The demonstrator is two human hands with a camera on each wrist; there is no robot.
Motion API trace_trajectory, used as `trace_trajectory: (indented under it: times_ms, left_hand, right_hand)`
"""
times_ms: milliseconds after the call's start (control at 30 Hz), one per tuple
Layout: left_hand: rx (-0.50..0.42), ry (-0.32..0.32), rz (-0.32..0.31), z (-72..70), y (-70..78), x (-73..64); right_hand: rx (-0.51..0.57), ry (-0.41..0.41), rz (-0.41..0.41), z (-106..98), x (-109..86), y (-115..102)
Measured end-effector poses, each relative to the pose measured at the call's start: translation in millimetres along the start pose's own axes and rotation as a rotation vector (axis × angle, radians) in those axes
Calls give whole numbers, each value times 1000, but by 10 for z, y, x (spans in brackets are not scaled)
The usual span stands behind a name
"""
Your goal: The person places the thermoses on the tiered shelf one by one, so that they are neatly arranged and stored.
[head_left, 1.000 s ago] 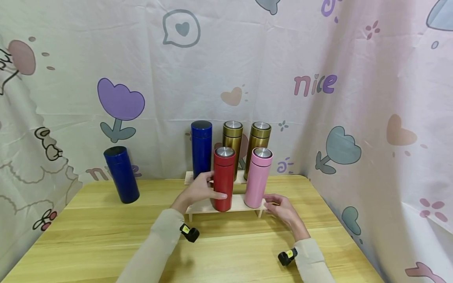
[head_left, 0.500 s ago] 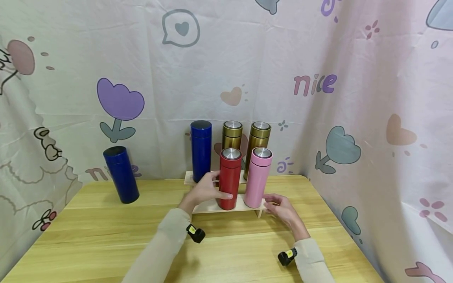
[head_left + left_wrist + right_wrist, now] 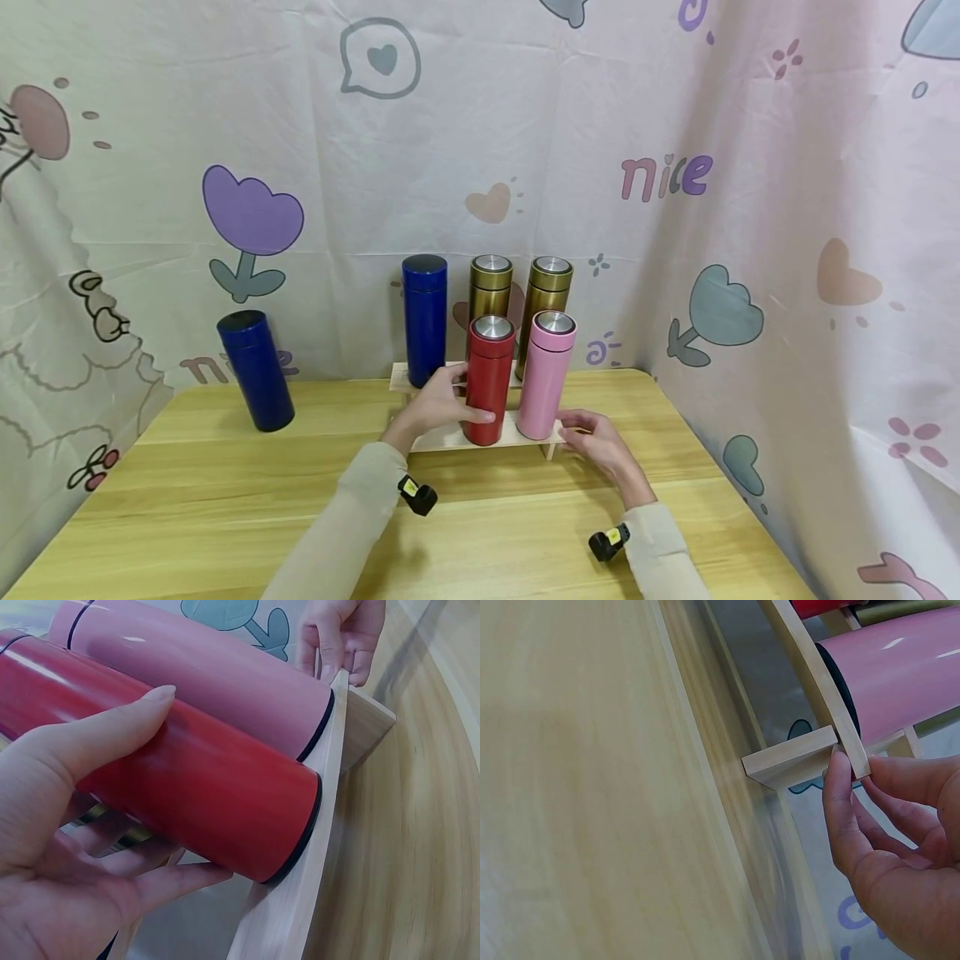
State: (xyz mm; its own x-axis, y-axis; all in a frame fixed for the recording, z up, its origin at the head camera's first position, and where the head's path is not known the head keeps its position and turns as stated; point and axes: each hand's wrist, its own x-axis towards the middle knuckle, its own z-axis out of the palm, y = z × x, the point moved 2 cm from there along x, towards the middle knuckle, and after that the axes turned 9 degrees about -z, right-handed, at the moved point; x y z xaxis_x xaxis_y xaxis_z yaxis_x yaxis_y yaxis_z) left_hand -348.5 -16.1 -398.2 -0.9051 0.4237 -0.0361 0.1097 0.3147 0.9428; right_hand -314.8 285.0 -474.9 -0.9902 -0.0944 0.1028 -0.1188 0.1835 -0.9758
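A red thermos bottle point(image 3: 491, 375) with a silver-topped lid stands at the front of a two-level pale wooden stand point(image 3: 442, 438). My left hand point(image 3: 433, 407) grips its lower body, thumb across the front and fingers round the far side. In the left wrist view the base of the red bottle meets the lower board. Just right of it, a pink thermos bottle point(image 3: 546, 383) stands on the same board. My right hand point(image 3: 598, 442) pinches that board's right end between thumb and fingers, as the right wrist view shows, above a stand leg point(image 3: 795, 757).
Behind, on the upper level, stand a blue bottle point(image 3: 425, 321) and two gold bottles, one point(image 3: 491, 283) partly hidden by the red one and the other point(image 3: 551, 283) by the pink. Another blue bottle point(image 3: 257, 371) stands on the wooden table point(image 3: 225, 517) at left.
My left hand has moved the red bottle a little rightward along the lower board, closer to the pink one. In the last half second it has barely shifted. The right hand stays put.
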Motion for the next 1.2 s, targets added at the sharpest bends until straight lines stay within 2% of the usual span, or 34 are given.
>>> trace_trajectory:
  times_ms: [233,367,533,800,1000,1200]
  left_hand:
    - [-22,-28,-20,7,-25,-11]
    - [-16,-39,0,9,-44,-20]
    - [15,-14,15,14,-52,-37]
    - [36,59,-18,40,-63,-41]
    - [19,113,10,60,-43,-38]
    - [2,140,0,79,-57,-29]
  right_hand:
    - [-7,1,-7,0,4,9]
    - [-14,2,-7,2,5,24]
    - [-7,4,-6,6,2,22]
    - [-8,2,-13,-2,1,20]
    - [-1,8,-7,-9,-2,16]
    - [-3,3,-6,-2,-3,9]
